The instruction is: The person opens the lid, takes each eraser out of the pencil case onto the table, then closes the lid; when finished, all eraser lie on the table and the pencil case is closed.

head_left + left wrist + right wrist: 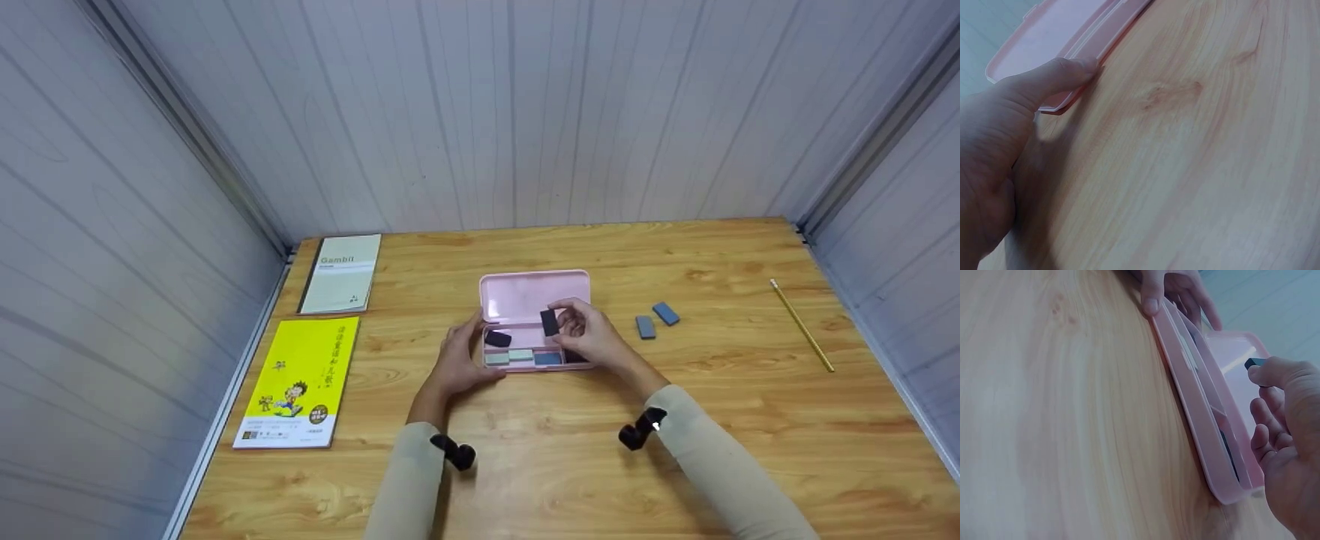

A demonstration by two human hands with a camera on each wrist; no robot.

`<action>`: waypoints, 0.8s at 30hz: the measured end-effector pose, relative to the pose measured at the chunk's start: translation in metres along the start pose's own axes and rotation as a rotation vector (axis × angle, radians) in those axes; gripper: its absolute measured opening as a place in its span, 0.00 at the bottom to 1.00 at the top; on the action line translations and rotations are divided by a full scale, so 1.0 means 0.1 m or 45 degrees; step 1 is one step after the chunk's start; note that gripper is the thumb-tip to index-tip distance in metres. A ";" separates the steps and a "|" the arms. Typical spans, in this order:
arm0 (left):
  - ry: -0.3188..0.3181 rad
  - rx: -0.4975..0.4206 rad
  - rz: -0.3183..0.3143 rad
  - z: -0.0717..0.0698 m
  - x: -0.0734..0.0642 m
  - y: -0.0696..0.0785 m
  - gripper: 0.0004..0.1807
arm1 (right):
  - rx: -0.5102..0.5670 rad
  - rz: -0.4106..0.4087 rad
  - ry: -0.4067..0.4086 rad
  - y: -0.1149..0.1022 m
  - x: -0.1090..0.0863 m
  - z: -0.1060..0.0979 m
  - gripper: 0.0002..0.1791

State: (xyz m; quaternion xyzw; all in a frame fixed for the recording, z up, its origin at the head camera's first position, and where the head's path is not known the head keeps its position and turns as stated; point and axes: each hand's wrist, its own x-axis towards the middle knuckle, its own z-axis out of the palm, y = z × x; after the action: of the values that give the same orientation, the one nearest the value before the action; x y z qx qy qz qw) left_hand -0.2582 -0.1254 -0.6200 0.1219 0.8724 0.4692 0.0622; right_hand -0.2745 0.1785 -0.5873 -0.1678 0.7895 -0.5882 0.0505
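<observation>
A pink pencil case (535,296) lies on the table with its lid raised at the back. My left hand (456,358) grips its left end, and the thumb (1075,70) lies along the front wall in the left wrist view. Over the case, my right hand (592,335) pinches a black eraser (550,323) between thumb and forefinger. Another black eraser (497,339) lies in the rear compartment. Along the front compartments sit pale green erasers (520,355), a blue eraser (547,358) and a dark block (574,356), partly hidden by the right hand.
Two blue-grey erasers (646,327) lie right of the case. Farther right is a yellow pencil (802,325). A yellow book (300,382) and a pale notebook (341,274) lie at the left. Panel walls (480,112) stand behind and beside the wooden table (555,465).
</observation>
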 end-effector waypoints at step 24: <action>0.000 0.006 -0.004 0.00 -0.01 0.02 0.70 | -0.156 0.079 0.162 0.27 -0.36 -0.92 0.30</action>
State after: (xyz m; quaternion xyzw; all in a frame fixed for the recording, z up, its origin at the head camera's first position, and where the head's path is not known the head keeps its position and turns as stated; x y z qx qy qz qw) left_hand -0.2573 -0.1246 -0.6181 0.1208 0.8738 0.4669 0.0625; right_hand -0.2714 0.2813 -0.5890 -0.1083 0.8303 -0.5466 0.0082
